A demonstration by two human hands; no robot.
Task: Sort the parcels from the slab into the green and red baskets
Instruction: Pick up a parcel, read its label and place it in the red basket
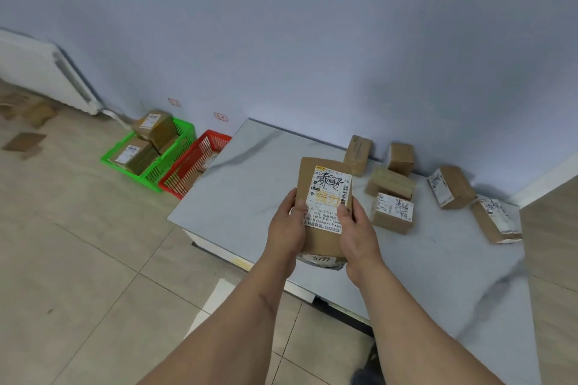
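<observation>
A brown cardboard parcel (323, 197) with a white shipping label is held up over the grey marble slab (250, 184). My left hand (286, 228) grips its left edge and my right hand (359, 234) grips its right edge. A grey bag marked 9777 (322, 259) shows just below the parcel. Several more brown parcels lie on the slab at the right, among them one with a scribbled label (392, 212). On the floor to the left stand the green basket (150, 178), holding two boxes, and the red basket (187, 169) beside the slab.
A white radiator (47, 72) runs along the far left wall. Flattened cardboard pieces (25, 141) lie on the tiled floor at the left. The blue wall stands right behind the slab and baskets.
</observation>
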